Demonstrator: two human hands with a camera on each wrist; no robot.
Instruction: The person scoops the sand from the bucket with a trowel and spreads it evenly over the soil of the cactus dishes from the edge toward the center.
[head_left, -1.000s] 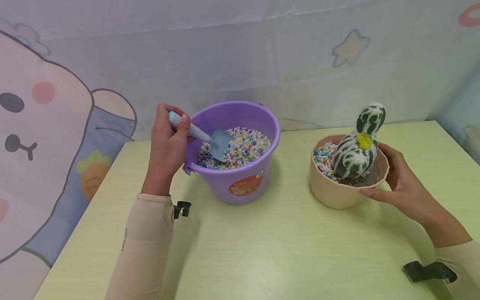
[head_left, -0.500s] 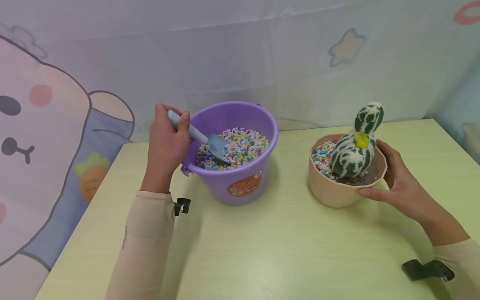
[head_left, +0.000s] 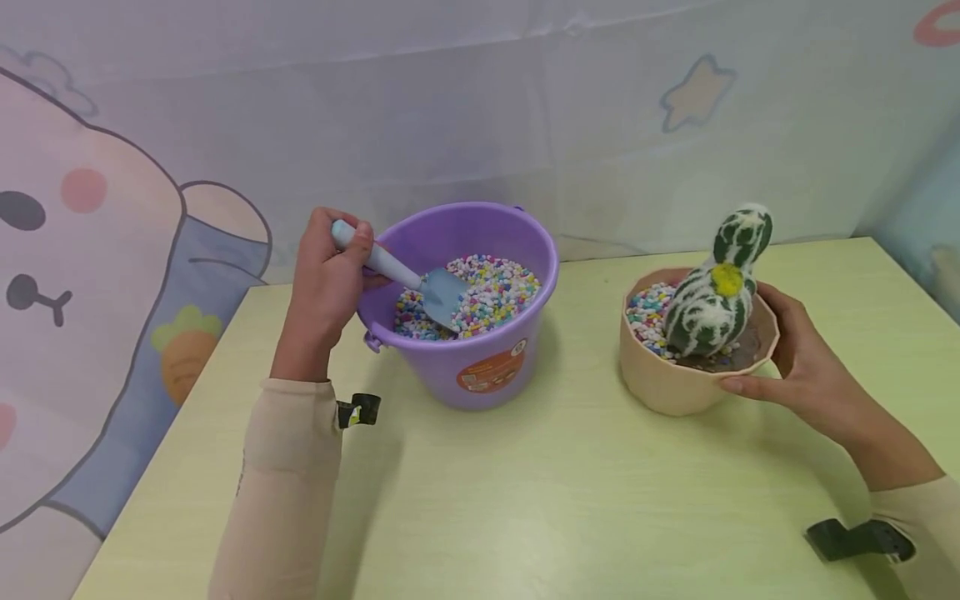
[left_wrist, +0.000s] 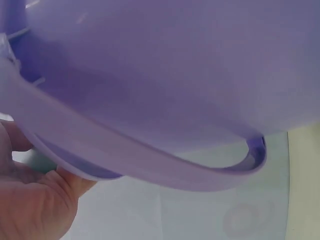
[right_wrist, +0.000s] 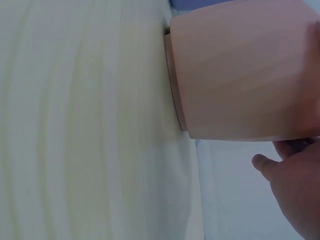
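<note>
My left hand (head_left: 330, 271) grips the handle of a light blue trowel (head_left: 444, 297). The trowel's blade lies among small multicoloured pebbles (head_left: 502, 292) inside a purple bucket (head_left: 480, 371). At the right, my right hand (head_left: 813, 375) holds the side of a tan pot (head_left: 663, 387), thumb at the front rim, the other fingers behind. A green and white cactus (head_left: 708, 312) with a yellow flower stands in the pot, leaning right. Pebbles cover the pot's left part, and brown soil (head_left: 753, 346) shows at the right. In the left wrist view, the bucket's handle (left_wrist: 150, 162) hangs along its outside.
Bucket and pot stand apart on a pale yellow-green table (head_left: 525, 500). A printed cloth backdrop (head_left: 465, 125) rises right behind the table, with a cartoon animal at the left.
The trowel blade shifts slightly within the pebbles and its face turns more upward, as my left wrist swings a little left. My right hand and the pot hold still.
</note>
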